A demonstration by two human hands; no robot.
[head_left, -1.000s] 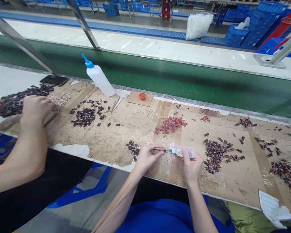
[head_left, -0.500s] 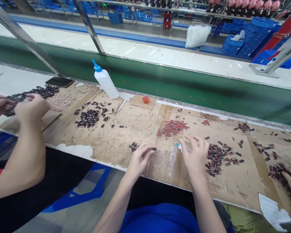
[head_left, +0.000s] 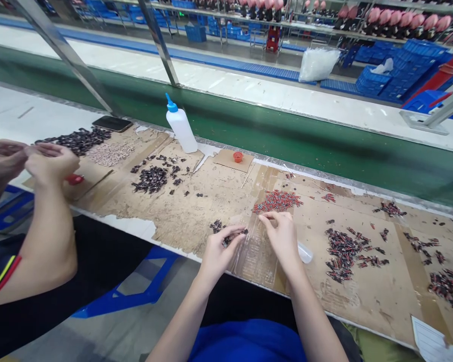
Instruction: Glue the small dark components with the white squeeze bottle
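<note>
My left hand [head_left: 221, 249] pinches a small dark part [head_left: 242, 232] between thumb and fingers, just above the cardboard sheet [head_left: 196, 211]. My right hand [head_left: 283, 235] reaches towards the pile of red parts [head_left: 278, 201], fingers curled in a pinch at its near edge; what they hold is too small to make out. A small clear squeeze bottle [head_left: 305, 254] lies on the cardboard under my right wrist. A small heap of dark parts [head_left: 216, 226] sits beside my left hand.
A white bottle with a blue cap [head_left: 181, 128] stands at the bench's back edge, near a red cap [head_left: 237, 157]. More dark and red parts [head_left: 347, 251] lie to the right. A co-worker's hands [head_left: 41, 161] work at the left, by a phone [head_left: 112, 123]. A green conveyor [head_left: 287, 136] runs behind.
My right hand laid the small squeeze bottle on the cardboard and moved left towards the red pile. My left hand still holds its dark part. The view shifted, and the co-worker's hands rose.
</note>
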